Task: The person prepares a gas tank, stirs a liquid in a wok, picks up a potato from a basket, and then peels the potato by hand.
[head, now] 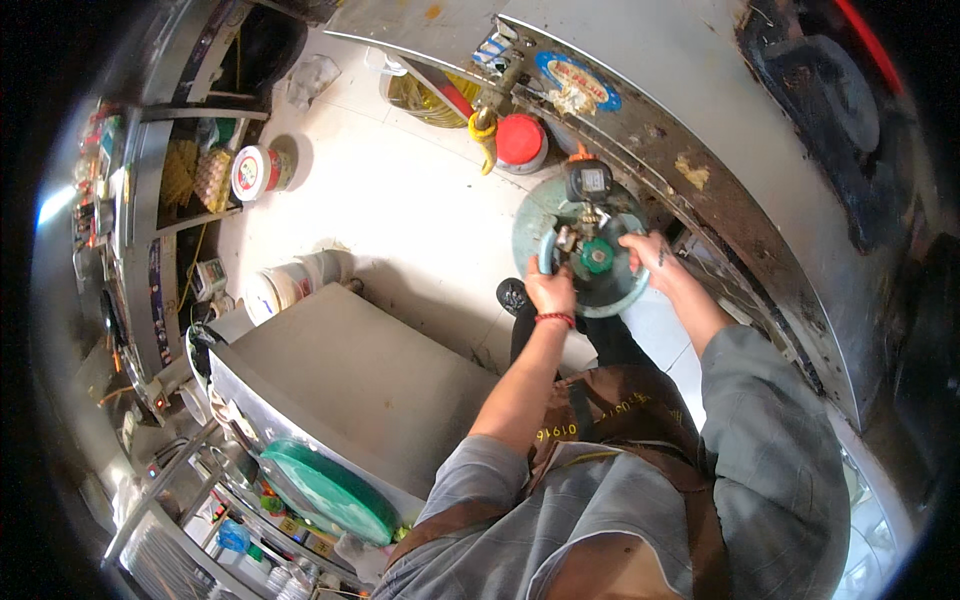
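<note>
A light green gas cylinder point(531, 217) stands on the floor in front of me. My left hand point(551, 286) grips the left side of its collar handle. On the opposite side, my right hand point(646, 255) is closed around the collar. Between my hands sit a green valve handwheel point(597, 256) and brass fittings point(591, 217). A dark regulator with a gauge point(589, 181) and an orange part is attached at the cylinder's far side.
A metal counter point(675, 154) runs along the right. Beyond the cylinder are a red-lidded container point(520, 140) and a yellow valve handle point(484, 142). Left stand a steel worktable point(360, 375) with a round green board point(330, 487), white buckets point(264, 296) and shelving point(142, 187).
</note>
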### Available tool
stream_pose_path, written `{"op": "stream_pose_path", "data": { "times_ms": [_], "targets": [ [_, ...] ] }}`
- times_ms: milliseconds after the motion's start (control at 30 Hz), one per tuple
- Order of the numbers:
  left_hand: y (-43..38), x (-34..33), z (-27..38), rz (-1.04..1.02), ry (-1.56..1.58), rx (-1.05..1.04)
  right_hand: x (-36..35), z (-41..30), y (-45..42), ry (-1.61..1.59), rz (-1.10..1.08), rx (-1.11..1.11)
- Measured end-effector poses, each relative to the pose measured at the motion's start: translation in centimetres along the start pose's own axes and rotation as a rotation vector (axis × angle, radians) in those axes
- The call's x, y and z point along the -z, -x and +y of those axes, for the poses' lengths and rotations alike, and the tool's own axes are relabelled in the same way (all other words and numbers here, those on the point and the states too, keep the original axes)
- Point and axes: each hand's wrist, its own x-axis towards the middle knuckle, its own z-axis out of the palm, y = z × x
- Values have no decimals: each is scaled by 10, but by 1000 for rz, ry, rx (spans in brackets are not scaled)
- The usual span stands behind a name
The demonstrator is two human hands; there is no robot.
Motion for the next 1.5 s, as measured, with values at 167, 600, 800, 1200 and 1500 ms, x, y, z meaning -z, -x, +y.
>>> {"op": "stream_pose_path", "data": {
  "times_ms": [167, 600, 800, 1200, 1500],
  "targets": [
    [30, -82, -38, -69, 148, -96, 131, 47, -65, -2, 39, 21],
    [80, -128, -43, -384, 99, -22, 157, 12, -56, 848, 677, 149],
    [-14, 65, -67, -725, -123, -141, 76, -17, 71, 1133, 936, 311],
    [-16, 404, -18, -366, -226, -66, -139, -14, 99, 1594, -274, 151],
    [-80, 407, 38, -273, 266, -7, -384, -162, 28, 1325, -668, 643]
  ]
}}
